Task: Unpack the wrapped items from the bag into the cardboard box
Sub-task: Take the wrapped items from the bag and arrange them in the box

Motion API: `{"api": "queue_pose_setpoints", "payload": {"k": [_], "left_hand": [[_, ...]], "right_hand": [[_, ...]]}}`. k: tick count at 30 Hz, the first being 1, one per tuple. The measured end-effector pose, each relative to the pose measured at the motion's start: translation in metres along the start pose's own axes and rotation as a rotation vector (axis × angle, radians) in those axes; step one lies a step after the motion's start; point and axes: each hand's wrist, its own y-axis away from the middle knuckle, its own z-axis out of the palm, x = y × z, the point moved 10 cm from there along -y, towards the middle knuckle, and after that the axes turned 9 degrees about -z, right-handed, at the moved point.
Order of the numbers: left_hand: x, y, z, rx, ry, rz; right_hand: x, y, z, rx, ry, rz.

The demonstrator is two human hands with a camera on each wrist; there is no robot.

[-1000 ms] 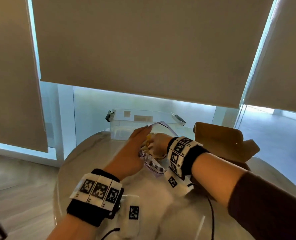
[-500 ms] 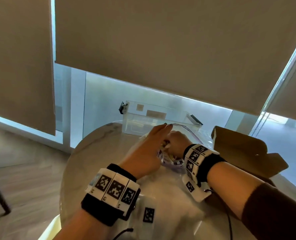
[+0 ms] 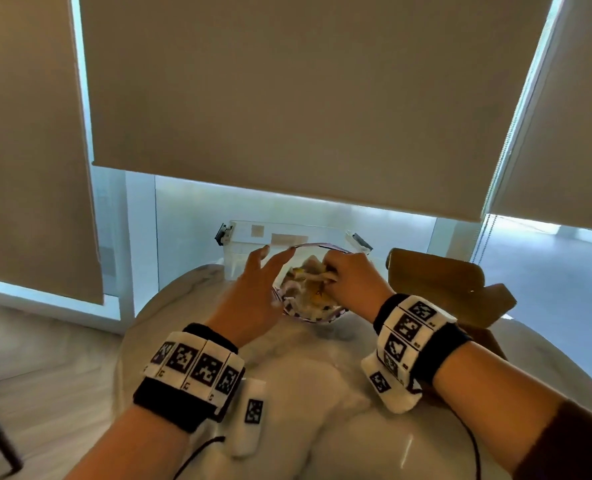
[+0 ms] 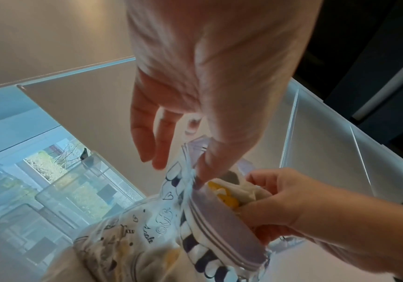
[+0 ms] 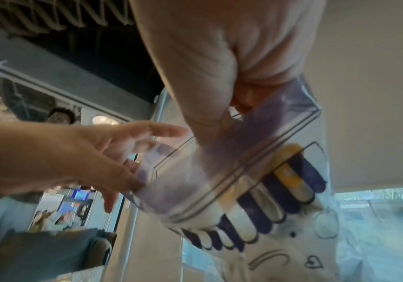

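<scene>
A clear zip bag (image 3: 313, 311) with a purple strip and dark printed stripes stands on the round table, its mouth wide. My left hand (image 3: 270, 268) is at the bag's left rim with fingers spread and straight; its thumb (image 4: 204, 171) presses the rim (image 4: 219, 219) outward. My right hand (image 3: 329, 273) reaches into the mouth, fingers curled round a white-and-yellow wrapped item (image 4: 226, 196). More wrapped items (image 3: 301, 289) fill the bag. The brown cardboard box (image 3: 439, 285) stands open just right of my right wrist.
A clear plastic bin (image 3: 253, 237) with latches stands behind the bag at the table's far edge (image 3: 183, 282). Roller blinds hang over the windows beyond. Cables trail from both wrist bands over the near part of the table.
The hands, close together at the bag's mouth before, have parted. My left hand has drawn the rim leftward, and my right hand's fingers have gone into the bag. The head view has tilted down.
</scene>
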Motion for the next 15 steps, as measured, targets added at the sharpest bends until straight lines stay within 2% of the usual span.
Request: {"api": "queue_pose_setpoints", "payload": {"k": [4, 6, 8, 10, 12, 15], "left_hand": [[0.007, 0.006, -0.016, 0.129, -0.121, -0.023], [0.016, 0.008, -0.031, 0.224, -0.023, 0.019], [0.018, 0.008, -0.041, 0.247, 0.216, 0.023], [0.016, 0.006, -0.044, 0.204, 0.454, -0.025], [0.017, 0.001, -0.040, 0.134, 0.587, -0.033], [0.020, -0.009, -0.013, -0.071, 0.758, -0.053]], "right_hand": [[-0.002, 0.010, -0.009, 0.098, -0.133, 0.032], [-0.005, 0.014, -0.020, 0.158, -0.188, 0.040], [-0.008, 0.019, -0.035, 0.210, -0.255, 0.052], [-0.009, 0.025, -0.055, 0.270, -0.378, 0.082], [-0.007, 0.031, -0.073, 0.350, -0.564, 0.112], [-0.010, 0.038, -0.089, 0.440, -0.920, 0.120]]}}
